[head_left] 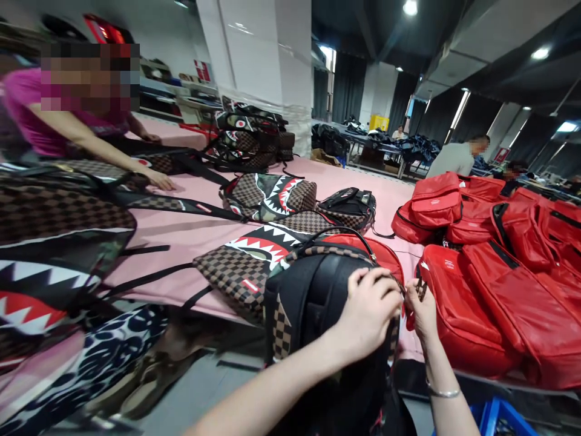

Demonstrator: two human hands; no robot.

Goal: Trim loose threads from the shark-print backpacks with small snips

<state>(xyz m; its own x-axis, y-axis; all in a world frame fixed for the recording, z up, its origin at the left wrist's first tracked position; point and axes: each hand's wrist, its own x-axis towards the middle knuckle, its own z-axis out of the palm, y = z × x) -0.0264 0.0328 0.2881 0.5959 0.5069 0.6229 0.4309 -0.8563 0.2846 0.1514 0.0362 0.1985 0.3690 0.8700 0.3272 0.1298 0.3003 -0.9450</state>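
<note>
Black fabric backpack (pixel 318 297), lower centre: left hand (pixel 370 306) clasping edge, right hand (pixel 423 310) pinching small brown piece (pixel 422 289), droppable if fingers slacken.

Bare hands (pixel 374 306), bare forearms (pixel 290 384), thin silver-coloured bangle (pixel 443 393) around the right wrist (pixel 429 354)

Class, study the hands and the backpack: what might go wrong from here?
The backpack extends below the table's edge, so it might slide down if the left hand eases off.
The right hand, holding something small and unclear, is close to a red bag and might bump it.
A loose black strap near the edge might catch.
</note>
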